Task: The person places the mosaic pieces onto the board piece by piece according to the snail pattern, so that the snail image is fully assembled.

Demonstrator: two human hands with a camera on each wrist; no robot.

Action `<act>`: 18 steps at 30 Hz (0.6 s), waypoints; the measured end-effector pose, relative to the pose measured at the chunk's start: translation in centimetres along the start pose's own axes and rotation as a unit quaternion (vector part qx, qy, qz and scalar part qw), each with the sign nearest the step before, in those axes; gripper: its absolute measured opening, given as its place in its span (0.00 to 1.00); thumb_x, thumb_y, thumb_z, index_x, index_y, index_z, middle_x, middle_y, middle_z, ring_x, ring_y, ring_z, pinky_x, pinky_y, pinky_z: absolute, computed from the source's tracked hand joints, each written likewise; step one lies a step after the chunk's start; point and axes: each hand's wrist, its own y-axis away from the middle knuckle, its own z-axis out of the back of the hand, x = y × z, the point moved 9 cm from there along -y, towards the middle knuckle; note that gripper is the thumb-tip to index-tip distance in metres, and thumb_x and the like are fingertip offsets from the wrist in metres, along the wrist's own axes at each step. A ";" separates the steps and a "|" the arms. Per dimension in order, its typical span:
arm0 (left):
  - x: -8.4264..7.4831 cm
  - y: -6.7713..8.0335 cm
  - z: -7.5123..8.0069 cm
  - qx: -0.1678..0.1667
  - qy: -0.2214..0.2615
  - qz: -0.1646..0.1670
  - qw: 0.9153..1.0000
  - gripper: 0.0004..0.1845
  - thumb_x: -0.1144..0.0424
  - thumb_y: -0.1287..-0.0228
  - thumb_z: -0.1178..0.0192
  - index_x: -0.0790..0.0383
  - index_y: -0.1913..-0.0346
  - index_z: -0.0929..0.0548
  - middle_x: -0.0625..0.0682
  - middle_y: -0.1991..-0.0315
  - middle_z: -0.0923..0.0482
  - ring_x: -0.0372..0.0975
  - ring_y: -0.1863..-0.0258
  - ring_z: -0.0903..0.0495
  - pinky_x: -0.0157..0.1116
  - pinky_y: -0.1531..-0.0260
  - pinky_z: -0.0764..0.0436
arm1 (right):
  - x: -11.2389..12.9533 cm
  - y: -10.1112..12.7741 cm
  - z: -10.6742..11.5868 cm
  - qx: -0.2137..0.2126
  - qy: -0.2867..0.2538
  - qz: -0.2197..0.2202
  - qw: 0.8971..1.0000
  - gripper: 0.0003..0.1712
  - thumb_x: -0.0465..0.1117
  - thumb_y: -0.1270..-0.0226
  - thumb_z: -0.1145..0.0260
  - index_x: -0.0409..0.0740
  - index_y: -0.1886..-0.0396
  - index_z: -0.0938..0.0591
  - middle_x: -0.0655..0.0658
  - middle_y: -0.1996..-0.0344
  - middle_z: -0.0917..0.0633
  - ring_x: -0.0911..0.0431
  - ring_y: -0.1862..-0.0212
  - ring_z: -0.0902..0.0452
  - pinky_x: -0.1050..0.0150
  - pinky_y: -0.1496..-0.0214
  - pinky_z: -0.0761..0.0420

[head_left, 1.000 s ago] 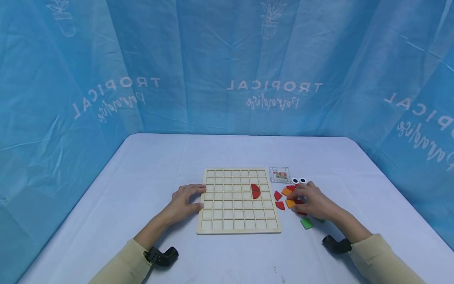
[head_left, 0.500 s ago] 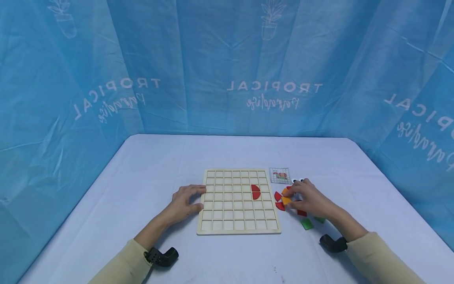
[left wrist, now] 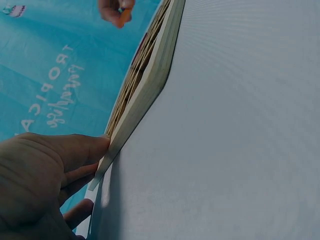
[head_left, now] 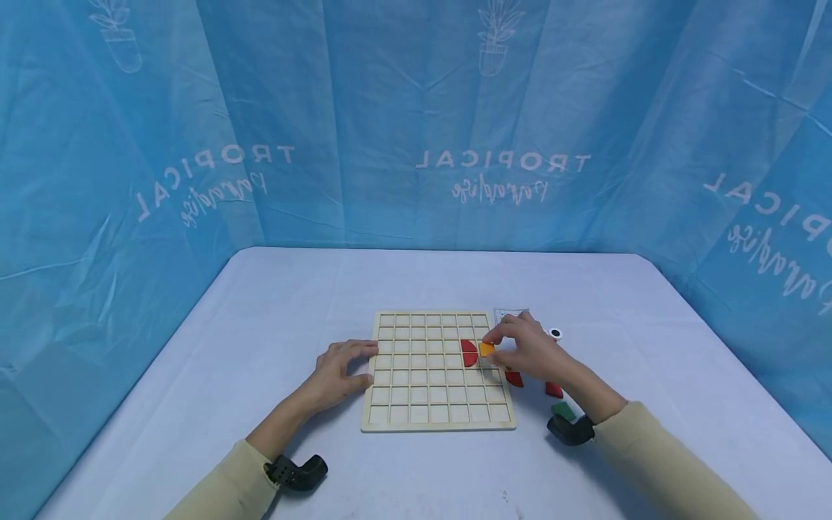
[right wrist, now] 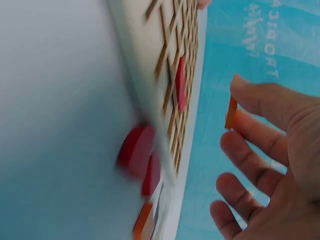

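step: placing a piece on the grid board (head_left: 437, 372) | right hand (head_left: 529, 352) pinches orange tile (head_left: 486, 349) over board's right side, beside red pieces (head_left: 469, 352) | left hand (head_left: 338, 370) rests flat, fingers relaxed, on board's left edge | next, likely: needs lowering squarely into a cell

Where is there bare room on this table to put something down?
Free: the table behind the grid board, and everything left of the left hand. Crowded: right of the board, where loose pieces lie beside the right hand.
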 end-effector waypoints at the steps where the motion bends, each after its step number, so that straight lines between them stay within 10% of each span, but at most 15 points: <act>1: 0.0 0.0 0.0 0.000 0.000 0.000 1.000 0.25 0.64 0.45 0.37 0.58 0.42 0.24 0.52 0.35 0.31 0.52 0.33 0.42 0.57 0.36 0.51 | 0.2 -0.4 -0.1 -0.004 -0.001 -0.006 1.000 0.13 0.46 0.48 0.27 0.56 0.60 0.15 0.53 0.60 0.18 0.53 0.50 0.35 0.59 0.56 0.29; 18: 0.1 0.0 -0.1 0.002 -0.006 0.000 1.000 0.25 0.63 0.45 0.37 0.58 0.41 0.24 0.52 0.35 0.31 0.52 0.33 0.42 0.57 0.36 0.51 | 2.6 -4.7 -2.5 -0.009 0.025 -0.030 0.999 0.15 0.47 0.49 0.27 0.53 0.59 0.14 0.52 0.62 0.18 0.54 0.56 0.35 0.60 0.57 0.33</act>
